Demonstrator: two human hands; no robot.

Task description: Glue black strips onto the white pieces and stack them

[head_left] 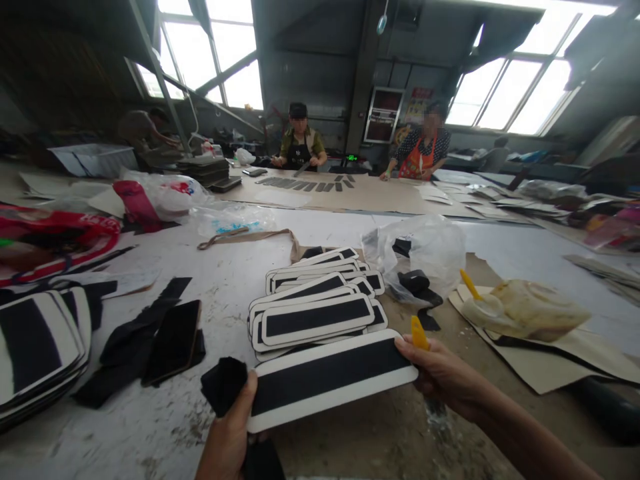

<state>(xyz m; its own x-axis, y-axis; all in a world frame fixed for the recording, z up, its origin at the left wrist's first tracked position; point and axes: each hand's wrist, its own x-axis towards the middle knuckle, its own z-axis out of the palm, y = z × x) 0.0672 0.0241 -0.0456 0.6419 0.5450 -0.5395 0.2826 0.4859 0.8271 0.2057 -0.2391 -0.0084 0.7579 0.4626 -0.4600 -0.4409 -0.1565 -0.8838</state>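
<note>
A long white panel with rounded ends and a black strip of fabric down its middle (333, 380) is held up between my hands. My left hand (225, 430) grips its left end, thumb on top. A bunched piece of black fabric (225, 385) is at that hand, and more black fabric hangs below. My right hand (445, 373) pinches the right end. A yellow handle (419, 332) sticks up from the same hand; its lower part is blurred. Just beyond lies a pile of similar white-edged black panels (315, 320).
A phone (173, 343) lies on black fabric at left, near stacked larger panels (37, 347). A clear plastic bag (430, 250) sits behind the pile. At right, a yellowed container (530, 310) holds a yellow-handled tool (470, 285). Two people stand across the table.
</note>
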